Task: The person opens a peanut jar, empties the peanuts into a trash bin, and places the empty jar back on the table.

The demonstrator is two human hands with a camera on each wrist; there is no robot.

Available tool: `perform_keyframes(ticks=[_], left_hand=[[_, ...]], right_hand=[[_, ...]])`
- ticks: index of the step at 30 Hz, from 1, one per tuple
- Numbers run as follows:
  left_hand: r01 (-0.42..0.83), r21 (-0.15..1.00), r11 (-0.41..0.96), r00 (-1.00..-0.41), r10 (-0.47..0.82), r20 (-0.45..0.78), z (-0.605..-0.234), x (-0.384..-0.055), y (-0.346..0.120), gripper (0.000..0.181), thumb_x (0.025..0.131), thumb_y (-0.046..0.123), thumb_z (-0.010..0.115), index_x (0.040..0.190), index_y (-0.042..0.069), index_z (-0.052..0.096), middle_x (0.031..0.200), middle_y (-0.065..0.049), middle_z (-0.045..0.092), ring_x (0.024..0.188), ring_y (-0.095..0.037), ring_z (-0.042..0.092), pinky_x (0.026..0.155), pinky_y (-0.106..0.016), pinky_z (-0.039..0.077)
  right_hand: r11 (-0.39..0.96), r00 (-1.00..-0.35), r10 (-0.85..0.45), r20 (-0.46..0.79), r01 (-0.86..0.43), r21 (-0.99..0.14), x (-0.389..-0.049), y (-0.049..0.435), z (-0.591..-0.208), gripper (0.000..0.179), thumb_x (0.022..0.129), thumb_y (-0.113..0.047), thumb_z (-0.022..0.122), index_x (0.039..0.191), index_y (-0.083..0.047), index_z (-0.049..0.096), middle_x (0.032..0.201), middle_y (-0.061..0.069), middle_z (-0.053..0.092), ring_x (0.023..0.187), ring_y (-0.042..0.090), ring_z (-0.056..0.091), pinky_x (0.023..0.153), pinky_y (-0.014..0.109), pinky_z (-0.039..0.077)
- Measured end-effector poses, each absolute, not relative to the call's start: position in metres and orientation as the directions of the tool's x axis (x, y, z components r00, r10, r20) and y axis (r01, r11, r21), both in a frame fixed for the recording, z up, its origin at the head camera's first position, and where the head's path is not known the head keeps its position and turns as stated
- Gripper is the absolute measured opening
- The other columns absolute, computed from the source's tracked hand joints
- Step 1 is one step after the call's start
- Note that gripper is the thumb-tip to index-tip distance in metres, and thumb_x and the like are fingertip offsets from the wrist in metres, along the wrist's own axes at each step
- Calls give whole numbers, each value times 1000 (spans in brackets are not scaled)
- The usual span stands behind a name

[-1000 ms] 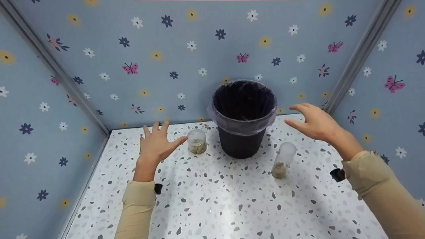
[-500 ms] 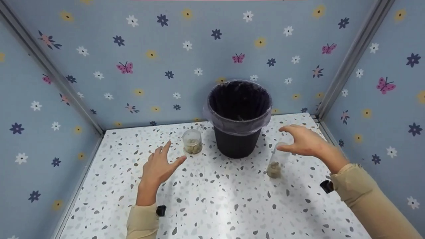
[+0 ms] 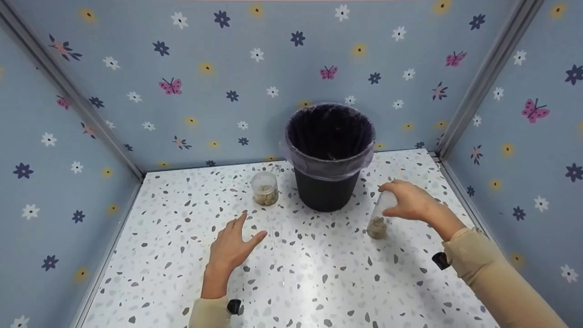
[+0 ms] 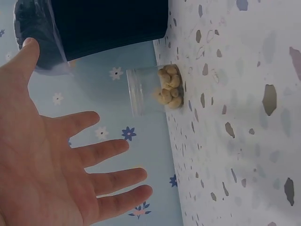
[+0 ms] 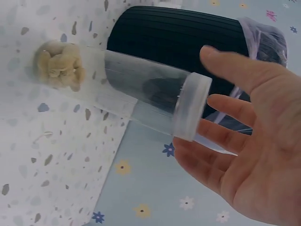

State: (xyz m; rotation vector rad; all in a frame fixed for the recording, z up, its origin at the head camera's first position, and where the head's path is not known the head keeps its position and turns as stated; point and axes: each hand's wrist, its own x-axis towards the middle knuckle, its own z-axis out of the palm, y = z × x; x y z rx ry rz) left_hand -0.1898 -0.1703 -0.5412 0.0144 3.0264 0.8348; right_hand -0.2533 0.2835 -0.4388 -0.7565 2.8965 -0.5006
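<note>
A tall clear jar [image 3: 377,227] with a whitish lid [image 5: 192,107] stands upright on the table, some beige lumps [image 5: 60,66] at its bottom. My right hand [image 3: 411,200] is at its top, thumb and fingers spread to either side of the lid; the right wrist view shows the thumb apart from it. A shorter clear jar [image 3: 265,187] stands farther left, with several beige, nut-like pieces [image 4: 170,87] inside. In front of that jar my left hand [image 3: 231,246] hovers with fingers spread, holding nothing.
Between the jars, near the back wall, stands a black bin [image 3: 325,191] lined with a translucent bag [image 3: 321,168]. Blue flowered panels [image 3: 205,105] enclose the speckled white table [image 3: 309,278] at the back and sides.
My right hand has come down and left to the tall jar's top. My left hand has drawn back toward me and slightly right. Both jars and the bin stay in place.
</note>
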Motion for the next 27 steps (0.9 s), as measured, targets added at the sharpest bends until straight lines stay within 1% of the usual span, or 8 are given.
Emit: perform_keyframes(ticks=[4,11,14,16,19,22,25,27], left_hand=[[1,529,849,-1000,4,-5,-544,-187,-171,99,80,82,44,152,15,34,144,-20,43,124,-43,46,92,-64,41],[-22,573,819,-1000,-7,-28,-559,-177,-172,94,83,78,46,151,14,36,142,-19,45,120,-41,51,91,-61,43],[4,599,801,-999,-15,28,-568,-172,-168,88,84,76,48,148,15,42,138,-16,51,117,-37,53,91,-58,45],[48,629,776,-995,-14,94,-575,-168,-163,76,88,66,55,143,15,48,132,-12,56,115,-33,56,90,-54,47],[127,684,718,-983,-3,186,-589,-163,-151,56,92,48,64,137,16,55,123,-7,61,110,-28,60,85,-48,51],[182,763,621,-975,14,221,-601,-155,-134,47,93,33,67,134,15,56,123,-7,60,109,-27,59,84,-46,52],[205,838,505,-976,42,213,-613,-144,-113,48,95,30,65,137,13,52,131,-9,54,112,-31,57,86,-45,53],[206,878,432,-978,56,202,-619,-136,-99,51,96,33,63,140,14,48,135,-9,49,116,-33,55,87,-46,52]], right_hand=[[799,-863,-505,13,-473,-370,-254,286,-447,55,77,-11,78,125,6,57,124,26,58,114,44,53,96,56,42],[775,-859,-507,78,-493,-395,-253,284,-457,48,74,-9,76,117,6,60,113,22,63,105,41,59,90,54,47],[764,-855,-510,100,-503,-404,-251,279,-457,47,74,-11,76,116,5,61,111,20,64,104,39,60,89,52,48],[751,-848,-520,106,-513,-416,-249,274,-455,48,74,-13,77,116,4,62,112,18,65,103,37,61,87,51,49],[723,-832,-544,108,-530,-443,-244,260,-449,49,74,-15,78,118,2,62,114,16,65,101,33,62,85,48,51],[693,-820,-559,119,-541,-476,-238,244,-444,49,74,-16,79,118,-1,63,113,12,66,97,28,63,82,44,53],[651,-808,-574,135,-549,-525,-231,229,-441,48,73,-17,81,117,-5,64,111,7,66,95,23,62,79,40,53],[618,-799,-583,145,-553,-559,-224,220,-441,47,74,-18,81,117,-8,64,110,4,65,94,19,61,78,38,53]])
